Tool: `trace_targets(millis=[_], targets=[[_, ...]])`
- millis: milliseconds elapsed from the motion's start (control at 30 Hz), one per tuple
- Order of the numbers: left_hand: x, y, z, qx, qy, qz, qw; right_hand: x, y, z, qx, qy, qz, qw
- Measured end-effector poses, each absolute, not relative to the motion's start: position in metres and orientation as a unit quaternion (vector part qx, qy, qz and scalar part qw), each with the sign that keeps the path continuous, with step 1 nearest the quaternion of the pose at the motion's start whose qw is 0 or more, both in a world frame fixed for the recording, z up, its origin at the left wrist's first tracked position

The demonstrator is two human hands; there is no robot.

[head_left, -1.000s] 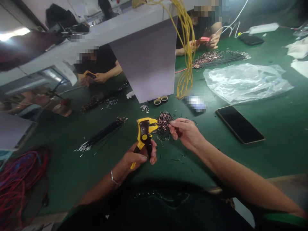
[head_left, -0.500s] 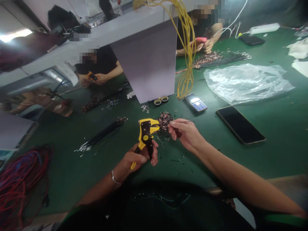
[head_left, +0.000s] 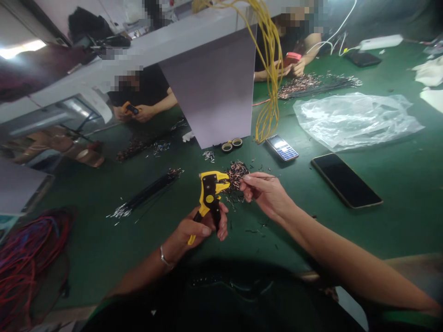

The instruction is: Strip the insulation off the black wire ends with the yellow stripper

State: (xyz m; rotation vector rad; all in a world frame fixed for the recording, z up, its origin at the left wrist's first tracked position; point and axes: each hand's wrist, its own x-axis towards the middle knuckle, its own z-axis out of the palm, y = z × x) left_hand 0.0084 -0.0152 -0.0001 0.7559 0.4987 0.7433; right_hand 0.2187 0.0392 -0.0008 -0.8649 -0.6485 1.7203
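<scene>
My left hand (head_left: 204, 223) is wrapped round the handles of a yellow and black wire stripper (head_left: 209, 189), whose jaws point right. Pinched between thumb and fingertips, a thin black wire (head_left: 268, 177) sticks out from my right hand (head_left: 263, 191) toward the right. The wire's other end, near the stripper's jaws, is too small to make out. Behind and beneath the jaws lies a pile of short black and copper-coloured wire pieces (head_left: 238, 171). Left of the stripper, a bundle of black wires (head_left: 147, 196) with bare silvery ends rests on the green table (head_left: 114, 263).
A keypad phone (head_left: 282, 148), a smartphone (head_left: 346, 180) and a clear plastic bag (head_left: 356, 121) lie to the right. Tape rolls (head_left: 231, 145) sit by the grey panel (head_left: 214, 87). Yellow cables (head_left: 270, 55) hang down. Red cables (head_left: 31, 258) fill the left. Co-workers sit across the table.
My hands and the wire stripper stay almost in place. My right hand has shifted very slightly, with the black wire still in it. Across the table, co-workers' hands moved a little.
</scene>
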Motion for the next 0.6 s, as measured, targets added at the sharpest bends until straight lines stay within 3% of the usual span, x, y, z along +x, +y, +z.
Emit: trace_targets(millis=[600], targets=[[0.0118,-0.0179,0.0019,0.362,0.243,0.35,0.829,0.2133,0.0355,-0.0022,-0.356,-0.259,0.714,0.544]])
